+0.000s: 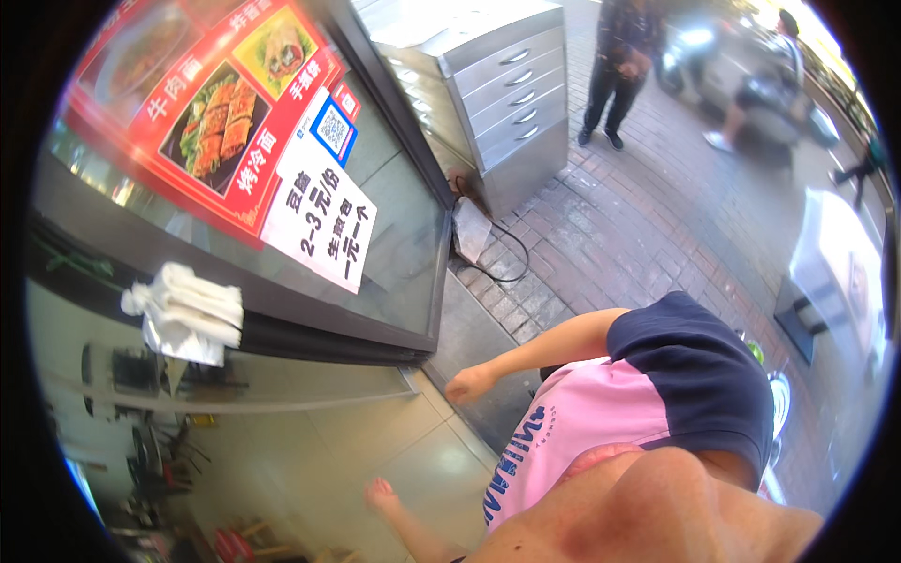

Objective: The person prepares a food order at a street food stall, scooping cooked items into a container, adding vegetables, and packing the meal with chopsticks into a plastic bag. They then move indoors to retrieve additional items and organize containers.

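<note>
My right hand hangs over the dark doorway threshold, its fingers loosely curled and nothing visible in it. Lower in the view, my left hand is over the pale tiled floor. Blur hides how its fingers are set; no held object shows. Neither hand touches anything. Nearest to them is the glass door in its dark frame. A bundle of folded white material, bound with clear film or tape, is fixed to the frame's bar.
A red food poster and a white paper sign with writing are on the glass. Outside are a steel drawer cabinet, a black cable on brick paving, a standing person and a blurred scooter. Chairs stand inside.
</note>
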`<action>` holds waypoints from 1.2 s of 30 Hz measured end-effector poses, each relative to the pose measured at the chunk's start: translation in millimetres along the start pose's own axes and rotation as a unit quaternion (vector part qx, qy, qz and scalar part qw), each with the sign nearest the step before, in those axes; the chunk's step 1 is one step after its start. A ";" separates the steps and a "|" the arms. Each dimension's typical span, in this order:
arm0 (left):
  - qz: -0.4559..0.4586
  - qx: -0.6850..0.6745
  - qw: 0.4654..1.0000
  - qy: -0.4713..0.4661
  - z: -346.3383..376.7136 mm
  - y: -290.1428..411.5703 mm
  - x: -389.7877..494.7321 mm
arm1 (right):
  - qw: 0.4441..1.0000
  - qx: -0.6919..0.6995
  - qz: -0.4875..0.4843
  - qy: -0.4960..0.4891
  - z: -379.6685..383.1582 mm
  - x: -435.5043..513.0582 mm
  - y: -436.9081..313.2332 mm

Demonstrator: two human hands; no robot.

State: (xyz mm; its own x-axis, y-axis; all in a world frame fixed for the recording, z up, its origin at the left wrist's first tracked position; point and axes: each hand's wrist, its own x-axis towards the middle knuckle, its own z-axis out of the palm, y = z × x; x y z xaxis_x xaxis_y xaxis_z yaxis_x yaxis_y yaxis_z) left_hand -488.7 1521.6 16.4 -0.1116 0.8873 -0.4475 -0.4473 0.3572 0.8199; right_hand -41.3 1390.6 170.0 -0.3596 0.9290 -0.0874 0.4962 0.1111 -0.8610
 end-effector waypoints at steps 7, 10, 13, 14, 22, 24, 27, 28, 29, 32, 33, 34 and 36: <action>-0.132 0.072 0.941 -0.303 230.7 13.6 64.1 | 0.978 -0.193 0.072 -0.044 13.2 59.3 54.2; -0.043 0.176 0.896 -0.406 247.8 15.9 10.0 | 0.980 -0.168 0.050 -0.097 53.2 130.7 28.1; -0.215 0.251 0.854 -0.401 136.5 26.1 31.6 | 0.977 -0.093 0.007 -0.194 120.8 204.5 -78.4; -0.136 0.329 0.845 -0.398 83.0 29.0 55.9 | 0.974 -0.070 -0.023 -0.214 130.5 225.6 -105.5; 0.083 0.598 0.797 0.012 -266.1 225.7 120.5 | 0.952 -0.080 0.009 -0.295 315.0 442.3 -203.0; 0.051 0.560 0.825 -0.066 -305.6 297.2 160.3 | 0.966 0.042 0.035 -0.254 365.9 511.1 -263.2; 0.129 0.517 0.825 -0.188 -309.6 340.2 231.7 | 0.969 0.119 -0.050 -0.211 371.9 594.3 -346.6; 0.131 0.506 0.832 -0.188 -250.2 336.7 250.6 | 0.968 0.124 -0.153 -0.152 308.0 598.3 -363.8; 0.141 0.503 0.829 -0.199 -258.8 374.0 284.5 | 0.955 0.128 -0.257 -0.072 296.2 626.4 -417.2; 0.093 0.393 0.898 -0.176 -312.1 477.6 369.7 | 0.852 0.107 -0.511 -0.027 249.9 685.4 -526.6; 0.057 0.323 0.932 -0.155 -348.5 514.0 399.4 | 0.831 0.104 -0.544 -0.048 241.1 695.6 -567.2; 0.042 0.262 0.956 -0.125 -384.3 540.1 434.7 | 0.734 0.123 -0.667 0.022 251.9 724.6 -604.5; 0.022 0.198 0.979 -0.045 -443.7 566.7 492.3 | 0.544 0.145 -0.812 0.155 251.1 784.4 -643.1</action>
State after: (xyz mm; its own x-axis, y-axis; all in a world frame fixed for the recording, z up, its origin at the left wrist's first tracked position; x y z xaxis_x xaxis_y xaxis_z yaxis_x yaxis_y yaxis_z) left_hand -1190.9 2031.4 102.4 -0.0368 0.9202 -0.3898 -0.0636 0.3871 0.9199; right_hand -840.9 1959.3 529.5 0.0340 -0.2904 0.9563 -0.4387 0.8554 0.2754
